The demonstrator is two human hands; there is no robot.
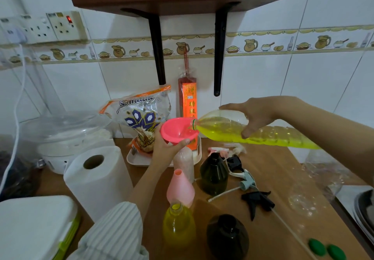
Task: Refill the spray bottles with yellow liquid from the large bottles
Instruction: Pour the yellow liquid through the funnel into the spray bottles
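My right hand point(254, 116) grips a large clear bottle point(226, 132) of yellow liquid, tipped almost flat with its mouth over a pink funnel point(176, 131). My left hand point(165, 148) holds that funnel from below, above a clear spray bottle point(184, 163) standing under it. Closer to me on the wooden counter point(269, 170) stand a pink spray bottle point(180, 189), a yellow-filled bottle point(178, 223) and two dark bottles point(214, 173) point(227, 237), all with their tops off. Several spray heads point(257, 201) lie loose to the right.
A paper towel roll point(97, 178) stands at the left by a white box point(34, 227). A snack bag point(143, 116) sits in a white tray point(139, 159) at the back. An empty clear bottle point(321, 181) lies at the right; two green caps point(325, 248) lie near the front edge.
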